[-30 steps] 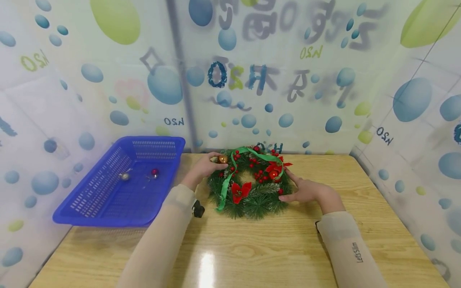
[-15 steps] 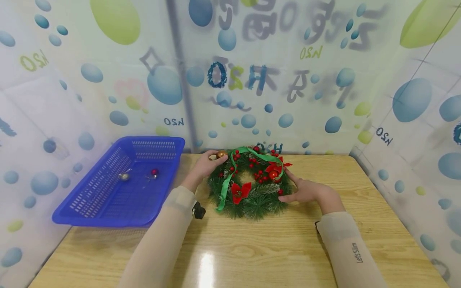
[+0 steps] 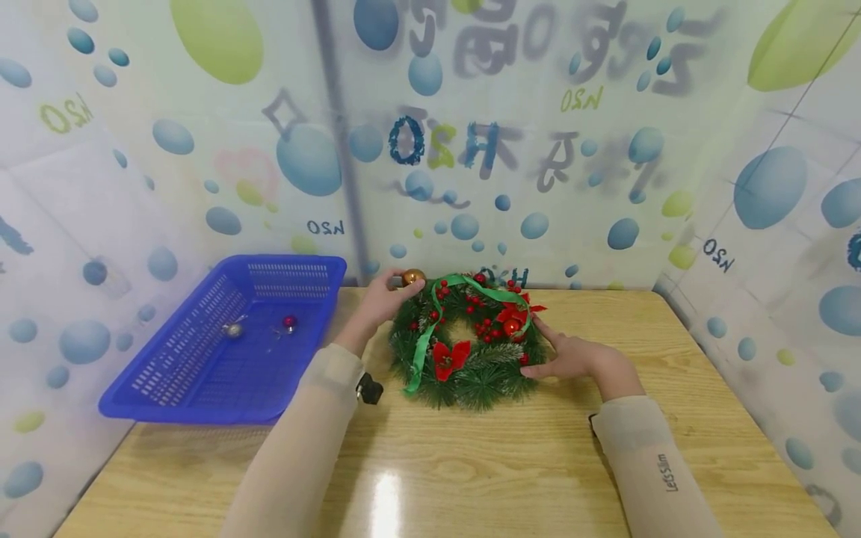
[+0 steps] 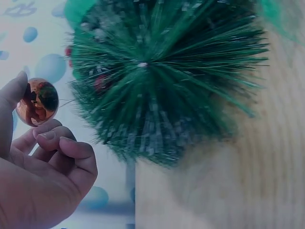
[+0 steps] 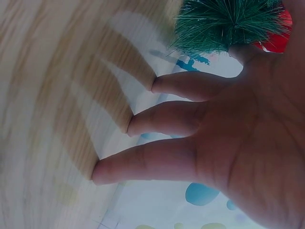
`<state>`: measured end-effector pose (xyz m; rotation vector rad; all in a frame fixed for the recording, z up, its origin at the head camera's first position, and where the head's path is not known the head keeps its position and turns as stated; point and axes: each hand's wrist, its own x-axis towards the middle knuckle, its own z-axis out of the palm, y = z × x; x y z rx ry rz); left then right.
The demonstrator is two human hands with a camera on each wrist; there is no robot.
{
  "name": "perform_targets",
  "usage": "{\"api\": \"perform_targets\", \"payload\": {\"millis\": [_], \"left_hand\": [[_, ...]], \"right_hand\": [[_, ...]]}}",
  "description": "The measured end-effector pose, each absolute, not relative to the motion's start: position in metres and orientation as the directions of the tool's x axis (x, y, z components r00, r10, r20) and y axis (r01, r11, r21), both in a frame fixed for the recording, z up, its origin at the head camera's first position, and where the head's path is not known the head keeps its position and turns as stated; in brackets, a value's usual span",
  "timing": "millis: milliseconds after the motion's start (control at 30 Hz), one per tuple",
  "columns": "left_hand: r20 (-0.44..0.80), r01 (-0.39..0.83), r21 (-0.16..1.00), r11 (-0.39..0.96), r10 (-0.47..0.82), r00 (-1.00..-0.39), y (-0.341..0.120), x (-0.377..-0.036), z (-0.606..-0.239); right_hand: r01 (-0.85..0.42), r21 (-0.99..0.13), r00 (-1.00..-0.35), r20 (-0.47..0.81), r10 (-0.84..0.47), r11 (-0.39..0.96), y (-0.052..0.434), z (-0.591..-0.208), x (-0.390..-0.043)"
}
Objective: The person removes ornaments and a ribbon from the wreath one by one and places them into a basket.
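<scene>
Copper bauble (image 3: 412, 277) sits pinched in left grip (image 3: 386, 300) — apparently beside the wreath (image 3: 480, 377).

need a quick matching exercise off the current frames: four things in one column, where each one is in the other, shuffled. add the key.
Things
1. copper-coloured bauble
2. green ribbon
3. magenta bauble
4. Christmas wreath

Places
A. inside the blue plastic basket
B. lying on the wooden table, to the right of the basket
C. pinched in the left hand
D. draped over the wreath

Pairs: 1-C, 2-D, 3-A, 4-B
</scene>
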<state>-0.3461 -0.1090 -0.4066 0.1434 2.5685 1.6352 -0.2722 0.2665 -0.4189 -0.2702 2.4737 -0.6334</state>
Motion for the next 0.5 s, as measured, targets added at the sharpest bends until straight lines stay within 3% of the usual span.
{"api": "perform_targets", "payload": {"millis": [500], "left_hand": [[-0.037, -0.004, 0.922, 0.386, 0.077, -0.996, -0.124, -0.344, -0.365]], "right_hand": [[-0.07, -0.499, -0.817, -0.468, -0.337, 0.864, 0.269, -0.423, -0.275]]}}
